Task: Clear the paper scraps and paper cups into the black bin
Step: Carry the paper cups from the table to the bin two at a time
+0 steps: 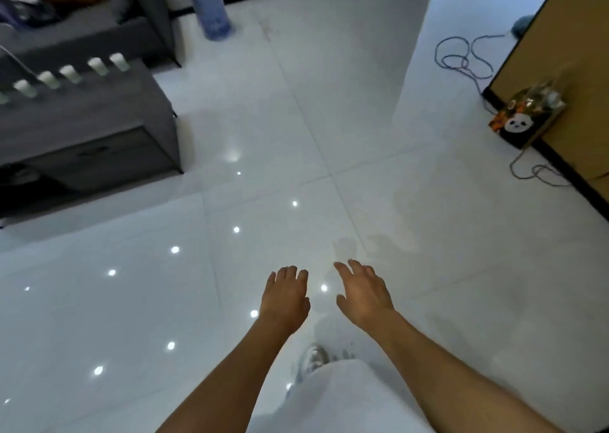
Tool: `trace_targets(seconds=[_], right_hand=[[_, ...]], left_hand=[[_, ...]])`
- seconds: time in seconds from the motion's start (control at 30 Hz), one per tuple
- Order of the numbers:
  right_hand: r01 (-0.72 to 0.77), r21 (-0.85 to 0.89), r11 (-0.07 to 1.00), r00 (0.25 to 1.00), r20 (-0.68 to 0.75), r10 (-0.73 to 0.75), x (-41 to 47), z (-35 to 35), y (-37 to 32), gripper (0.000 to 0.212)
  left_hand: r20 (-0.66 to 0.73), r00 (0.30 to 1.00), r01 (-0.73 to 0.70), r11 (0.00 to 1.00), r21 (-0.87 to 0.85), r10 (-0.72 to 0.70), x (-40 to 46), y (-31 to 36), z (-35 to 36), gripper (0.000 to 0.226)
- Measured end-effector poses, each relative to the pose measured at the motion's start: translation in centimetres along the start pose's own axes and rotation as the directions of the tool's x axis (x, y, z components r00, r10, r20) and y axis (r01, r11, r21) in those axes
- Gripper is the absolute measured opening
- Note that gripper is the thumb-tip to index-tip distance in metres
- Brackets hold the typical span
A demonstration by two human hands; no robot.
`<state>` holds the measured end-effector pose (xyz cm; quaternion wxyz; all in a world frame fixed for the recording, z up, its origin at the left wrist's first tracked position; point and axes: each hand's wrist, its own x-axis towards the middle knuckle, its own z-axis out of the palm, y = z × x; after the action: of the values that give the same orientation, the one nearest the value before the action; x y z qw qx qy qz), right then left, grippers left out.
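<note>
The row of small white paper cups (71, 74) stands upright on the dark grey matte coffee table (99, 116), far up and to the left of both hands, the line of cups running diagonally along the table's far edge. The left hand (286, 296) is the nearer one; it and the right hand (364, 292) hang side by side over the glossy white tiled floor (362, 136), fingers loosely spread, holding nothing. No black bin or paper scraps can be seen here. The cups look light, thin-walled and easily crushed; the table top looks flat and dull against the mirror-like tiles.
</note>
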<state>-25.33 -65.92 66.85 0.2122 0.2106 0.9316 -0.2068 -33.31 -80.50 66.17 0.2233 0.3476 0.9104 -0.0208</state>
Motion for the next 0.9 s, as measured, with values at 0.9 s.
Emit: trace_targets(seconds=[0.9], right_hand=[[0.414,-0.210,0.886,0.907,0.179,-0.381,46.5,-19.0,-26.0,0.064]], left_hand=[[-0.065,0.833,0.510,0.808,-0.294,-0.550,30.5,-33.2,-20.4,0.047]])
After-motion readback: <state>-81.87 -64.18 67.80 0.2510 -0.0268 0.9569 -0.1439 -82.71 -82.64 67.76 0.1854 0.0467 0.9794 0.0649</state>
